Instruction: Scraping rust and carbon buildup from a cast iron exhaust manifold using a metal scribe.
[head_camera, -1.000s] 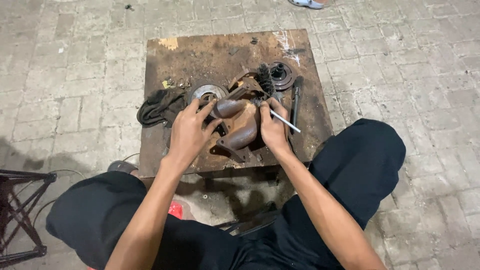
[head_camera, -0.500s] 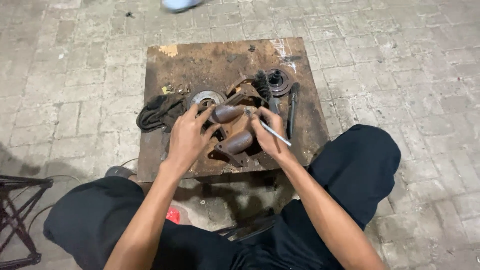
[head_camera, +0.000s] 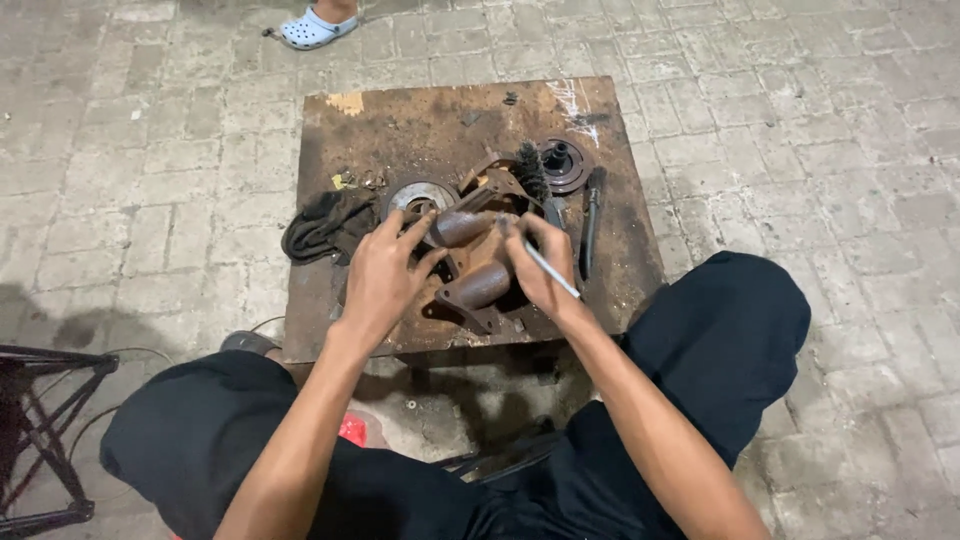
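Legs in black trousers (head_camera: 720, 330) are seen nearest the camera, spread to either side of a low rusty metal surface (head_camera: 420, 120) that is set on grey paving bricks (head_camera: 820, 130). Something small and red (head_camera: 352, 428) is glimpsed on the ground between the knees, and a dark metal frame (head_camera: 40, 430) is placed at the lower left edge.

Left hand (head_camera: 380, 275): laid with fingers spread over the left side of a rusty cast metal part (head_camera: 478, 270), touching it; no closed grasp is shown. The part is located at the middle of the near half of the surface, and two rounded tube-like bulges are presented on it, one above the other.

Right hand (head_camera: 540, 265): closed around a thin silvery rod-like tool (head_camera: 550, 270), whose free end is angled toward the lower right, past the wrist. The same hand is rested against the right side of the cast part.

Just behind the left hand a round disc with a bright ring (head_camera: 418, 195) is lodged. A crumpled black rag (head_camera: 325, 222) is laid to the left of it. A dark bristle brush (head_camera: 530, 170) is placed behind the cast part, a round dark pulley-like piece (head_camera: 565, 162) beside it, and a long dark bar (head_camera: 590, 220) along the right

Farthest off, at the top edge, a pale blue clog (head_camera: 312, 28) on another person's foot is recorded
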